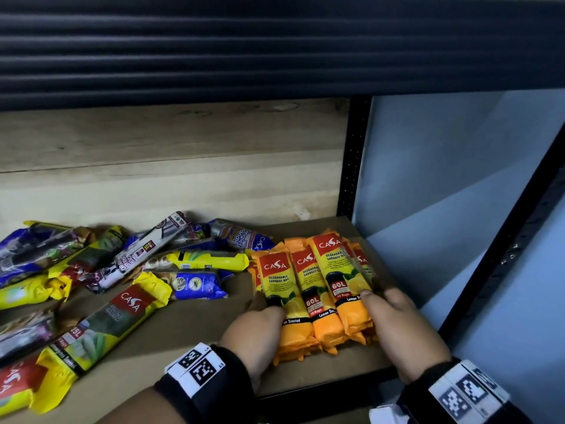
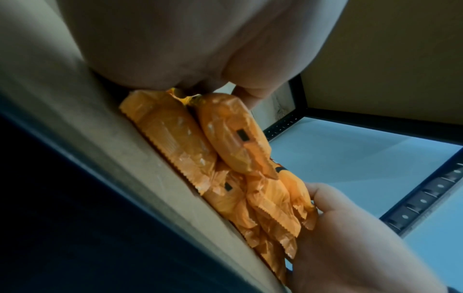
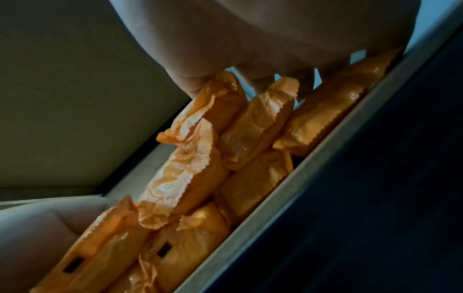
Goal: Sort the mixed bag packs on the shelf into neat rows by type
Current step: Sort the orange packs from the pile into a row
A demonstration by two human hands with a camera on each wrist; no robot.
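Here, both hands, left (image 1: pixel 255 327) and right (image 1: pixel 394 319), clasp stacked orange packs (image 1: pixel 318 289), whose lower layer only the wrist views reveal.

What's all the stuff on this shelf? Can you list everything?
orange packs: several, count unclear, orange and yellow, bunched at the shelf's right end between both hands
mixed packs: many, yellow, blue, purple, green, loose pile on the left
shelf: one, brown board, black front edge
back wall: pale wood
upright post: one, black, behind the orange packs
left hand: holds the bunch's left side
right hand: holds its right side
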